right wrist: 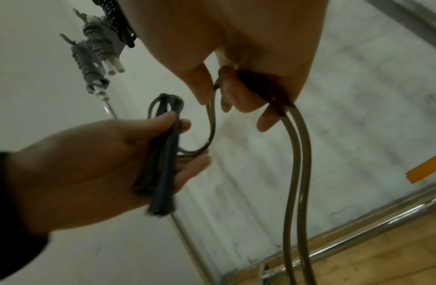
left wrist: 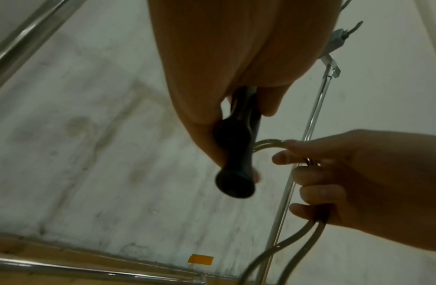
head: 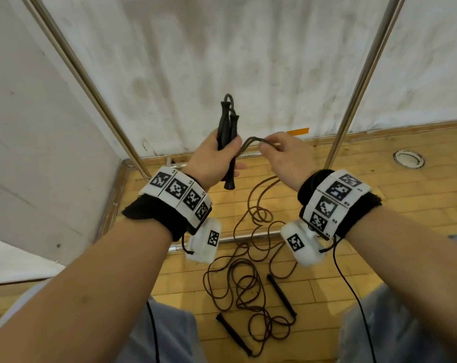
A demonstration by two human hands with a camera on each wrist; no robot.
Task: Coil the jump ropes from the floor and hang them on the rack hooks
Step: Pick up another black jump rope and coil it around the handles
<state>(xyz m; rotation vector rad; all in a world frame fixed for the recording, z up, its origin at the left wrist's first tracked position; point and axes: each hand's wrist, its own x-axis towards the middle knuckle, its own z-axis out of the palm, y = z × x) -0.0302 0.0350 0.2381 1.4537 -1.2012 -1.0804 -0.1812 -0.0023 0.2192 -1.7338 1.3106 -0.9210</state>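
While both black handles point(head: 228, 137) are clamped together by the left hand point(head: 213, 158) mid-frame, the doubled cord point(head: 251, 142) is pinched by the right hand point(head: 287, 155), probably so loops get gathered evenly.

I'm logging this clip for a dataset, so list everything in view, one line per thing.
Held jump rope: one, black handles, brown cord, handles in left hand, cord in right.
Floor jump rope: one, black handles, brown cord, tangled on the wooden floor.
Rack poles: two uprights, silver, against the wall.
Tape: one, orange, on the wall's foot.
Floor socket: one, silver, right.
Wrist bands: two, white with black markers.
Left hand, right hand: gripping.
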